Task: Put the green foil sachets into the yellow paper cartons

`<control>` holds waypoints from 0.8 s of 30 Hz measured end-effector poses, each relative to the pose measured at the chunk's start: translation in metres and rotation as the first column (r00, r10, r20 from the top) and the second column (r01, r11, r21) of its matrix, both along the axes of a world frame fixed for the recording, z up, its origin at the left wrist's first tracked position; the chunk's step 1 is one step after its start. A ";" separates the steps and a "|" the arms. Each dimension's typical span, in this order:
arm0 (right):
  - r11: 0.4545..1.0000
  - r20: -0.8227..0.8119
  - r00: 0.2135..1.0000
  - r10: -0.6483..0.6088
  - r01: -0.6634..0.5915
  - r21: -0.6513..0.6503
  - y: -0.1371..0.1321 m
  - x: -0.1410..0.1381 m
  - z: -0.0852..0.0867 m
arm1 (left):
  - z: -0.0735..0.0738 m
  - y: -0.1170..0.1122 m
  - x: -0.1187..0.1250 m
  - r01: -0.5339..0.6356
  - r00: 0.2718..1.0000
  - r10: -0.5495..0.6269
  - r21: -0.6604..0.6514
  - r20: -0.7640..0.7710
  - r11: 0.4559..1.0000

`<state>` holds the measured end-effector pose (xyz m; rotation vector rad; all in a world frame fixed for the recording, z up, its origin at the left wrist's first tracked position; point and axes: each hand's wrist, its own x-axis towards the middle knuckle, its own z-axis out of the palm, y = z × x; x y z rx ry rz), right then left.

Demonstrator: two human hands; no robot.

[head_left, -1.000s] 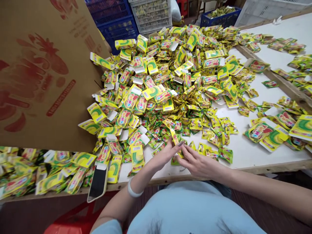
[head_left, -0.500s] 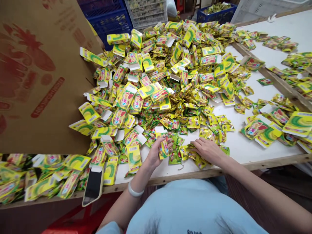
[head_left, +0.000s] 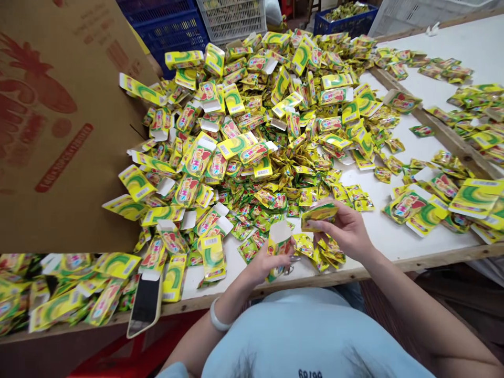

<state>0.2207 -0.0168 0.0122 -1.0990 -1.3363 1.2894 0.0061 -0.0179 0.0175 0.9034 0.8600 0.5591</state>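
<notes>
I see a small open carton [head_left: 279,247] gripped in my left hand [head_left: 264,265], flap up. Just right of it, my right hand [head_left: 346,231] pinches a stack of sachets [head_left: 319,212]. Beyond both hands lies the heap of cartons and sachets [head_left: 260,131].

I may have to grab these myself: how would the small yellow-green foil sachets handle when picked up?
The small yellow-green foil sachets pinched in the right hand look light and floppy. Their glossy, crinkled film probably makes a stack slide apart.
</notes>
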 end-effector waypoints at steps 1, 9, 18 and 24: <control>0.999 -0.048 0.998 -0.035 0.035 0.004 0.001 -0.007 0.006 | 0.003 -0.001 0.003 0.036 0.999 -0.036 -0.004 0.012 0.999; 0.910 0.367 0.918 0.147 -0.271 0.314 0.007 -0.019 0.032 | 0.004 -0.004 -0.001 0.199 0.980 -0.198 0.040 -0.021 0.979; 0.861 0.596 0.750 0.287 -0.475 0.183 -0.001 -0.003 0.051 | -0.011 0.002 -0.001 0.337 0.939 -0.328 0.072 -0.107 0.939; 0.822 0.492 0.763 0.420 -0.550 0.152 -0.016 0.000 0.033 | -0.004 -0.004 0.000 0.467 0.884 -0.466 0.039 -0.035 0.884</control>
